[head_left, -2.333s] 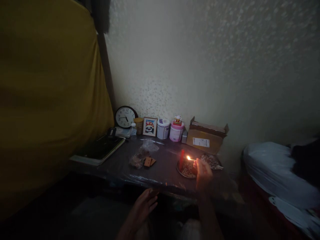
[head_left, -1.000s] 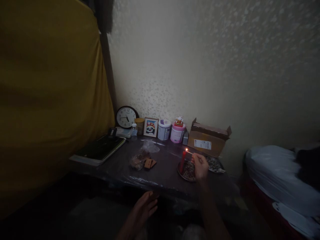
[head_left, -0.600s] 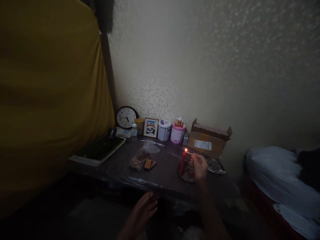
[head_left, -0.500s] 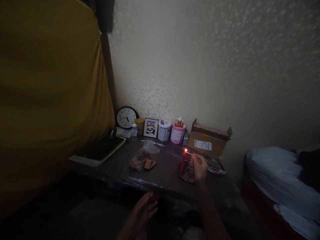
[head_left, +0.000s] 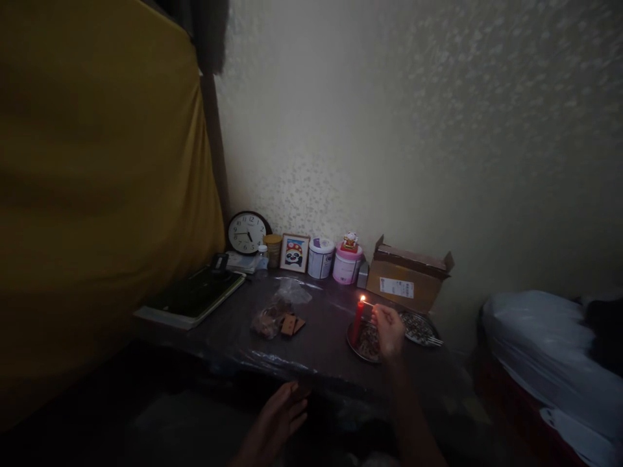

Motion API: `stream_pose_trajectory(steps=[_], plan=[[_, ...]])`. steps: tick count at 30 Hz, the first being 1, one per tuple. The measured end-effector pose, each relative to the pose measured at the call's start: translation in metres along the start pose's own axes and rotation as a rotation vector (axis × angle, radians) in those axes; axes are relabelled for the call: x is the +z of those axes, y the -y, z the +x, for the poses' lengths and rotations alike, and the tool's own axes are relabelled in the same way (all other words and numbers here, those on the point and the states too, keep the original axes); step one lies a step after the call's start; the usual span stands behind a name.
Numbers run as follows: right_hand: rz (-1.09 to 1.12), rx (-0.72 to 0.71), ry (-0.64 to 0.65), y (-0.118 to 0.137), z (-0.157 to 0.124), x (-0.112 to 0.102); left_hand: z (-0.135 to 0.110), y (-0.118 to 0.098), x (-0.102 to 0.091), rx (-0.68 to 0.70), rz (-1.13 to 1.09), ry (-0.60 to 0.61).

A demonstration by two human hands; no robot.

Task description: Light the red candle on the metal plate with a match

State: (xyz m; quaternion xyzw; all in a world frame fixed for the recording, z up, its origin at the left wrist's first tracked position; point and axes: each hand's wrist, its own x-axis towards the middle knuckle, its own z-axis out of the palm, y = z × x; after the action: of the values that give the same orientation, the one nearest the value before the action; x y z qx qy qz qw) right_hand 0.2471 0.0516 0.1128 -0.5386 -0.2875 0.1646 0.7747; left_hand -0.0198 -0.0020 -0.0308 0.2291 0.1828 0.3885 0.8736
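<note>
Pretty dim room, pale patterned wall [head_left: 321, 130] at the back and a big yellow cloth [head_left: 107, 194] hanging down the left side. The surface [head_left: 321, 347] is dark and looks plastic-covered, with shiny creases along the front edge.

Main bit: a red candle [head_left: 357, 325] stands at the left side of a round plate [head_left: 359, 354], leaning a touch. The right hand [head_left: 390, 332] is just beside it, fingers pinched together on a thin match [head_left: 368, 304]. The little flame [head_left: 363, 298] is right at the top of the candle, but I can't tell if the wick itself has caught.

The left hand [head_left: 278, 415] is down in front of the surface edge, fingers loosely curled. There's some dark shape next to them, way too murky for me to say if it's being held.

Second plate [head_left: 419, 328] sits behind the right hand, next to a cardboard box [head_left: 409, 279]. Left of the candle, well apart from it, you've got a crumpled clear bag [head_left: 294, 292] with a couple of small brown boxes [head_left: 288, 325] by it. Back row has a clock [head_left: 246, 233], a framed panda picture [head_left: 294, 253] and two tins [head_left: 320, 259].
</note>
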Motion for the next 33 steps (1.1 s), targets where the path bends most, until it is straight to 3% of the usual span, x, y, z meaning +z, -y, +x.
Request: stream_pose_trajectory(steps=[6,16,23,33], plan=[[-0.007,-0.005,-0.002,-0.003,0.001,0.000,0.003,0.003,-0.005,0.004,0.005,-0.005],[-0.015,-0.012,-0.007,-0.004,0.002,-0.002,-0.014,-0.012,0.026,0.029,0.017,-0.040],[-0.011,-0.014,-0.004,-0.003,0.001,-0.001,-0.011,-0.009,0.023,0.010,0.009,-0.082],[-0.002,0.007,0.004,-0.002,0.001,-0.001,-0.009,-0.004,0.013,0.038,-0.013,-0.021]])
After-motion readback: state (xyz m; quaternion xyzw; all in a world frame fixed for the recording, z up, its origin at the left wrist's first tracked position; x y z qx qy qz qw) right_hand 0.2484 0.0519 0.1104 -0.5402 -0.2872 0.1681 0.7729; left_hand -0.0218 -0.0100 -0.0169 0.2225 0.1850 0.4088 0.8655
